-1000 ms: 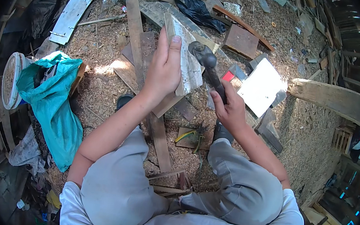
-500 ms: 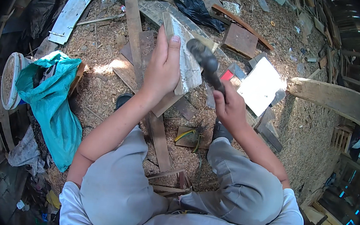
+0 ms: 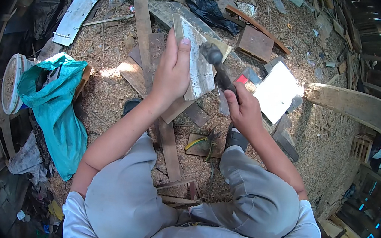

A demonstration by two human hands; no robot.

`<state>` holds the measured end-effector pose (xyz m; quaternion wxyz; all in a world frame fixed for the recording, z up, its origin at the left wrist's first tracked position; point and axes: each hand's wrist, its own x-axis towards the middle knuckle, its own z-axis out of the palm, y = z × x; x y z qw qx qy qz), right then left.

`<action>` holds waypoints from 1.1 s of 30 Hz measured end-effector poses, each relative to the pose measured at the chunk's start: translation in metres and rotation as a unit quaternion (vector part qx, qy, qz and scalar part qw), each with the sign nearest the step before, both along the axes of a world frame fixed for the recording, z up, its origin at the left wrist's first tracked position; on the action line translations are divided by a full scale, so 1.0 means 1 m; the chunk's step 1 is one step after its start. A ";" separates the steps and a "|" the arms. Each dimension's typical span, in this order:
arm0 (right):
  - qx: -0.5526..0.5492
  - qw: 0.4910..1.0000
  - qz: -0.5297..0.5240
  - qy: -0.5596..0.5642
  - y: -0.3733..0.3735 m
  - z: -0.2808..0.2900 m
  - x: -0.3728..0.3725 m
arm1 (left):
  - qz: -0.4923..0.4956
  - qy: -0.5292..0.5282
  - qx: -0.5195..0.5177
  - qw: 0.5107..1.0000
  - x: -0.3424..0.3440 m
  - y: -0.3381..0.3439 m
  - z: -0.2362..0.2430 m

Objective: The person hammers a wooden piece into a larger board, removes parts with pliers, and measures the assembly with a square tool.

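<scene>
My left hand (image 3: pixel 173 68) is closed around a short wooden board (image 3: pixel 198 71) with worn white paint on its face, held tilted on edge above the scrap wood. Its thumb lies along the painted side. In my right hand (image 3: pixel 243 107) is a dark hammer (image 3: pixel 223 76), gripped by the handle. The hammer's head is close to the painted face; whether it touches the wood I cannot tell. Between my feet, pliers with yellow handles (image 3: pixel 196 143) lie on a small wooden block (image 3: pixel 215 150).
A teal sack (image 3: pixel 58 119) leans by a white bucket (image 3: pixel 13 84) on the left. Loose planks (image 3: pixel 167 151) lie ahead over wood shavings. A bright white panel (image 3: pixel 275 91), a brown block (image 3: pixel 254 43) and a black plastic bag (image 3: pixel 209 12) lie farther off. A curved timber (image 3: pixel 354 106) juts in at right.
The hammer and my right hand have shifted very slightly, the hammer's head turning a little. My left hand and the board stay almost in place.
</scene>
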<state>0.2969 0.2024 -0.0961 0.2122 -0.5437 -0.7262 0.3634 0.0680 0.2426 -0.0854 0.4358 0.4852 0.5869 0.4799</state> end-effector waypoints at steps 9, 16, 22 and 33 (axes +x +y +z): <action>-0.049 0.995 -0.058 0.067 0.005 0.015 0.004 | 0.012 0.051 0.027 0.998 -0.002 0.001 -0.012; -0.042 0.995 -0.029 0.091 0.022 0.073 -0.009 | -0.002 0.020 0.024 1.000 0.015 0.001 0.009; -0.057 0.998 -0.009 0.032 0.022 0.073 -0.014 | -0.003 -0.043 0.021 0.999 0.019 -0.004 0.009; -0.058 0.996 0.000 -0.061 0.020 0.074 -0.012 | 0.001 0.090 0.033 0.995 0.019 -0.011 0.000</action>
